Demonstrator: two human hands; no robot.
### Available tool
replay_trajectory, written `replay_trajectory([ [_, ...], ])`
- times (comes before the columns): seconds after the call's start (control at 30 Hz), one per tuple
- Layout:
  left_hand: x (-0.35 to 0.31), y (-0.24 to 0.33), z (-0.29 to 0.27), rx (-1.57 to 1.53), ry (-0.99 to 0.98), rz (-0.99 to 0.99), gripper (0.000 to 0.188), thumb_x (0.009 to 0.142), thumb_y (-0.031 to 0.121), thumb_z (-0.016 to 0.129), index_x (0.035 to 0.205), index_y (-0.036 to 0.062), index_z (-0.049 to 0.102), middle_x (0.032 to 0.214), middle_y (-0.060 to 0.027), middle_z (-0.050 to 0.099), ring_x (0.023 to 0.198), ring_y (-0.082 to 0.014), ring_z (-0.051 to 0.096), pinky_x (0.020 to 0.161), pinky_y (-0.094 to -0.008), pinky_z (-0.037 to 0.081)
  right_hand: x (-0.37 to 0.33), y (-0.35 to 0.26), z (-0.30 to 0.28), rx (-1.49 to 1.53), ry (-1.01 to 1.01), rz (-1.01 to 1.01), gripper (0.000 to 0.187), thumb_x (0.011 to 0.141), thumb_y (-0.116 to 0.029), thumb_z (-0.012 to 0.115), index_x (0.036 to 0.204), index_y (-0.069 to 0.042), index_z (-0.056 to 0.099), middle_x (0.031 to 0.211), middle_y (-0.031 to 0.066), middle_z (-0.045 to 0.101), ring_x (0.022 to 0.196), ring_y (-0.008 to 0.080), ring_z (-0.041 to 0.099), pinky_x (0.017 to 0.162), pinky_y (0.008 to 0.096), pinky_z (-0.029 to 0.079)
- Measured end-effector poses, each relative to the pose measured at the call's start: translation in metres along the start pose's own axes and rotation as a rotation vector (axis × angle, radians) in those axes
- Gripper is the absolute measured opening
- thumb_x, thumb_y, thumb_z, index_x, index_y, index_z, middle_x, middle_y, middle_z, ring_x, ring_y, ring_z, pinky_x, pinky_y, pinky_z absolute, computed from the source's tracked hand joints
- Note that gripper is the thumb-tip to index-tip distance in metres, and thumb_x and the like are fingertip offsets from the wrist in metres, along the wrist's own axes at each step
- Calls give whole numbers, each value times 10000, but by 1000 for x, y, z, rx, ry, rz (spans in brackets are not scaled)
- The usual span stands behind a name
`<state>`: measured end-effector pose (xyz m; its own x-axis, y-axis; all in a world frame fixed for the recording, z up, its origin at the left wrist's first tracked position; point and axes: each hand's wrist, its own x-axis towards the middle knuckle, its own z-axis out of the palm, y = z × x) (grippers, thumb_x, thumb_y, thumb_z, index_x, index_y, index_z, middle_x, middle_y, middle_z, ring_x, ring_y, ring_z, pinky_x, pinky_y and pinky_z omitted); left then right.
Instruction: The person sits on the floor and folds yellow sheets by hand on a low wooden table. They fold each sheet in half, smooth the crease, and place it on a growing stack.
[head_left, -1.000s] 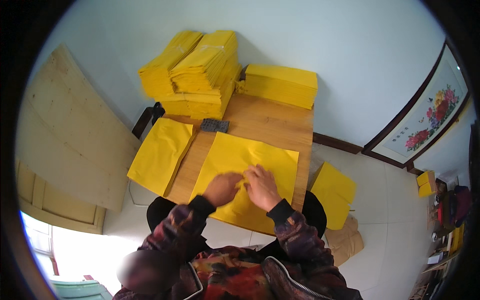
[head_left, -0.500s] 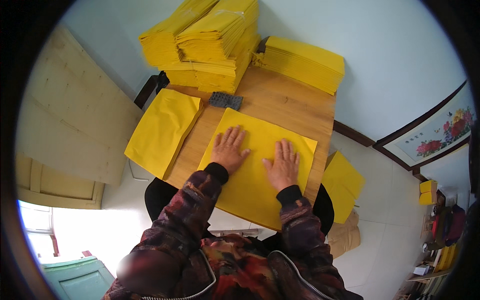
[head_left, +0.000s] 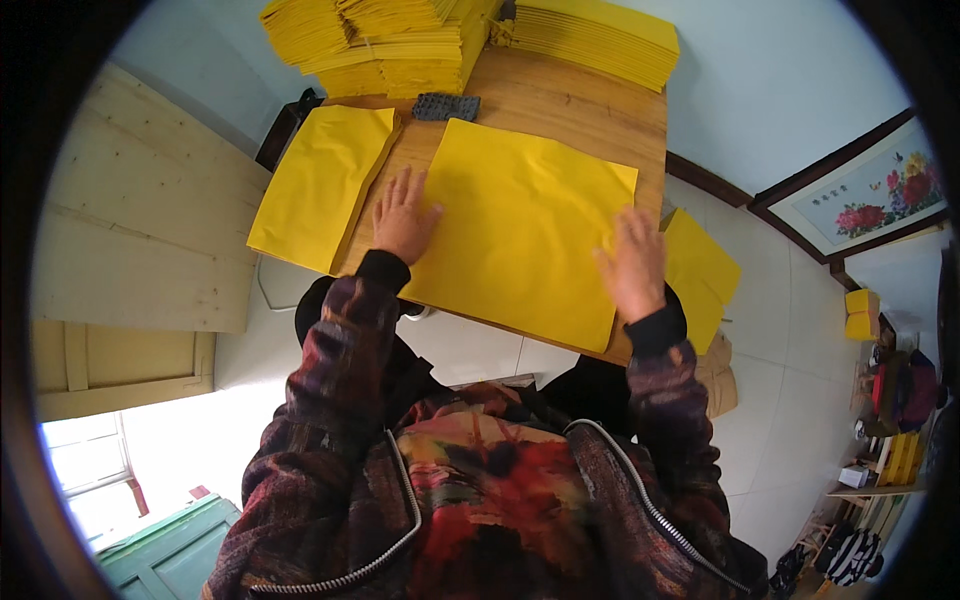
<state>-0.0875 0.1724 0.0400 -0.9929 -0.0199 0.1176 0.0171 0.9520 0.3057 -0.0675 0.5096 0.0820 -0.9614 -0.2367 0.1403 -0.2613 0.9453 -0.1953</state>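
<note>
In front of me a large yellow sheet of paper or cloth lies flat on the wooden table, faintly wrinkled. My left hand is open at its left edge, fingers stretched out toward the far side. At the right edge, my right hand has its fingers extended and holds nothing; it is slightly blurred. Whether either palm touches the sheet I cannot tell. To the left of my left hand rests a stack of yellow sheets, its near corner reaching past the table edge.
Tall bundles of folded yellow sheets and a lower yellow stack occupy the back of the wooden table. A small dark grey textured piece lies before them. More yellow sheets are beyond the table's right side.
My hands have moved apart, from on top of the sheet out to its left and right edges. The view has shifted, so the table appears higher in the picture.
</note>
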Motion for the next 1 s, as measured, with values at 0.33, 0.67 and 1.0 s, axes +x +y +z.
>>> replay_trajectory([
  [0.33, -97, 40, 3, 81, -145, 433, 798, 824, 638, 553, 1470, 220, 339, 1559, -88, 235, 1441, -320, 195, 1145, -548, 139, -74, -64, 20, 135, -199, -307, 750, 751, -353, 754, 1392, -139, 432, 1498, 120, 287, 1396, 365, 219, 1101, 558, 209],
  [0.67, -60, 77, -21, -30, -359, 319, 593, 900, 431, 572, 1395, 138, 426, 1514, -121, 313, 1402, -320, 275, 1117, -514, 227, -42, -14, 1, 350, -77, -163, 515, 874, -277, 638, 1265, 30, 501, 1370, 223, 445, 1287, 419, 391, 1059, 482, 326],
  [1.0, 2, 98, 29, 58, -191, 233, 629, 938, 450, 480, 1471, 155, 322, 1569, -98, 216, 1454, -273, 173, 1166, -487, 111, 78, -47, 64, 180, -132, 16, 552, 937, -339, 509, 1406, -68, 402, 1511, 131, 313, 1415, 334, 240, 1137, 521, 188],
])
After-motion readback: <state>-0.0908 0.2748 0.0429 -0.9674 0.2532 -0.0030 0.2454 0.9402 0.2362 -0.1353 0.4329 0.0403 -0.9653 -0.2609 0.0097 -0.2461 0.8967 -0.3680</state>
